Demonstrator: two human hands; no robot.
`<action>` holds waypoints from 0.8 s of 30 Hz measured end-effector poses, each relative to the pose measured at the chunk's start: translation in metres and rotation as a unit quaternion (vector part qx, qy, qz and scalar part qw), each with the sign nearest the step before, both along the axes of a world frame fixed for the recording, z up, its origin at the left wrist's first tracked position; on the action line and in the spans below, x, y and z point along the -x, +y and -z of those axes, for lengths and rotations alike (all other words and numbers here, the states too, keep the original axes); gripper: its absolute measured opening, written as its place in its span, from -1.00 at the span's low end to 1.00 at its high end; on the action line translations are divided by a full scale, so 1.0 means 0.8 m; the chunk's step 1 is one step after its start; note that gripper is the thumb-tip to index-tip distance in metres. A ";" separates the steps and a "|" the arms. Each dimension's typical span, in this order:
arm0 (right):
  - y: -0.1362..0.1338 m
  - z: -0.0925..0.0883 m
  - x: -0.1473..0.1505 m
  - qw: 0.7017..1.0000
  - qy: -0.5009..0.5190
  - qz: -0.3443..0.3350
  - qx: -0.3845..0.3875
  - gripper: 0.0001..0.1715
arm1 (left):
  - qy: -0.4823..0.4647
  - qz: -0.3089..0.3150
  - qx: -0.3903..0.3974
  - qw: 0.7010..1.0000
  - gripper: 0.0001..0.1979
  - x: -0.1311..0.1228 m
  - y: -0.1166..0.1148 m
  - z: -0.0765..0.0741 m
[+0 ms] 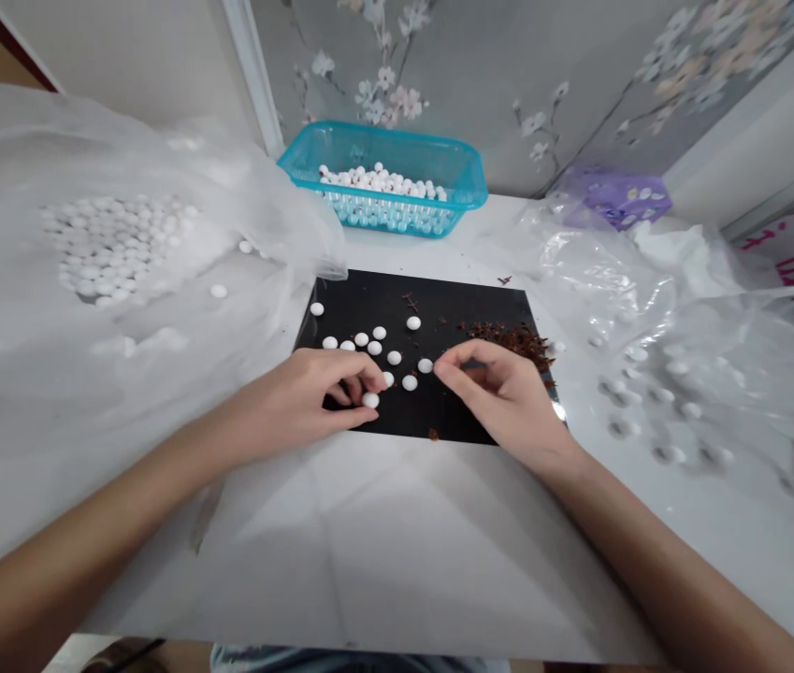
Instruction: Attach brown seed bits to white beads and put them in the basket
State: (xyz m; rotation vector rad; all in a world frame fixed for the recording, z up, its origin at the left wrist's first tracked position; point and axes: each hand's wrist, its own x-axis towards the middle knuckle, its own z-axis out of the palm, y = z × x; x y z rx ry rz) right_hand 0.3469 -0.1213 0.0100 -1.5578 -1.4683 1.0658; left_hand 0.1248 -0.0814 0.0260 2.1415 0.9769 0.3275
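Bead (370, 400) pinched narrowly by left hand (298, 397) may squirt away across the slick mat (481, 304); right hand (501, 393) pinched shut.

Wide open on the near side of the black mat (368, 294), across bare white tabletop (382, 542). Only a narrow strip clear behind the mat, short of the teal basket (382, 178). Hemmed in left of the mat by a billowed clear bag (88, 308) lapping that edge. Hemmed in right of it by crumpled plastic (649, 299), with a purple basket (613, 198) further back. On the mat itself, cluttered by scattered white discs (379, 333), a brown crumb pile (512, 338) at the right, and left hand (305, 397) and right hand (501, 393) along the near edge.
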 end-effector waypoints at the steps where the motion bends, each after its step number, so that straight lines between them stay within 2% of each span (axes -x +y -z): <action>1: -0.002 -0.002 0.004 0.999 0.034 -0.017 0.033 -0.71 | -0.035 -0.008 0.007 0.999 -0.87 -0.004 -0.002 0.004; 4: -0.007 -0.005 0.012 0.989 0.094 -0.075 0.090 -0.72 | -0.099 -0.021 0.010 0.995 -0.90 -0.012 -0.007 0.015; 8: -0.010 -0.003 0.016 0.984 0.095 -0.128 0.085 -0.76 | -0.128 -0.045 0.085 0.987 -0.83 -0.017 -0.010 0.024; 12: -0.011 -0.001 0.017 0.984 0.070 -0.142 0.082 -0.78 | -0.151 -0.059 0.139 0.977 -0.74 -0.022 -0.013 0.026; 24: -0.012 0.003 0.018 0.982 0.045 -0.148 0.113 -0.71 | -0.177 -0.042 0.141 0.973 -0.84 -0.024 -0.016 0.030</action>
